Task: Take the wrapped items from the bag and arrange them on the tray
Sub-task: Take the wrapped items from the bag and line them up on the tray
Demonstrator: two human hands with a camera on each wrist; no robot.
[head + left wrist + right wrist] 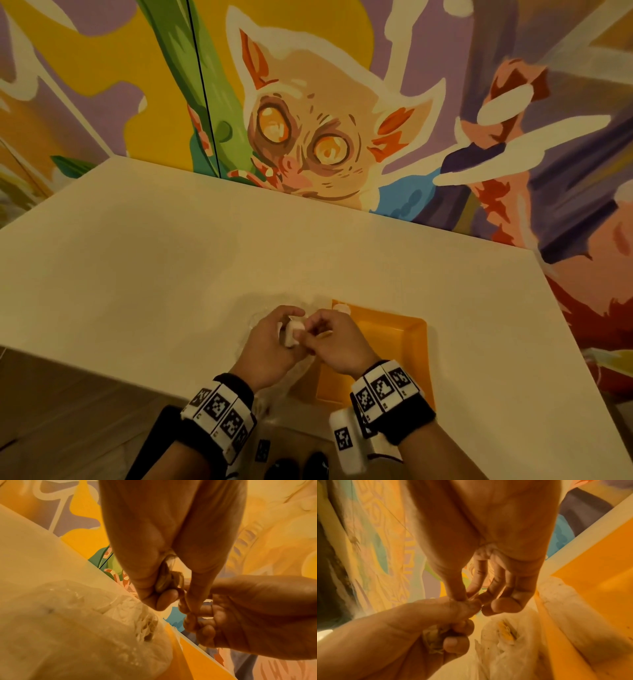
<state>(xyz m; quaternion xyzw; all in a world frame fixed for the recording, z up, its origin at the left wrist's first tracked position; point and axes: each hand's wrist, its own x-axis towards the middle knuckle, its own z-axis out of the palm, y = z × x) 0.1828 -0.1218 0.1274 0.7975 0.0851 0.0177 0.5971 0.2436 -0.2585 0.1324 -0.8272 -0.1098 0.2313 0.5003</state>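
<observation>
My left hand (288, 323) grips a small white wrapped item (292, 337) just left of the orange tray (407, 346). My right hand (313, 331) meets it and pinches the item's twisted wrapper end (186, 608) between thumb and fingers. In the left wrist view, the item (163, 583) sits inside my curled left fingers (159, 600). In the right wrist view, my right fingers (458, 595) press at the left hand's thumb tip. The clear plastic bag (263, 310) lies crumpled on the table under both hands, with a wrapped item (506, 629) inside. Another wrapped item (342, 309) lies at the tray's far left corner.
The white table (171, 257) runs wide to the left and back, ending at a painted mural wall (308, 137). Its near edge passes just below my wrists. The tray's floor (599, 588) is bare orange to the right of my hands.
</observation>
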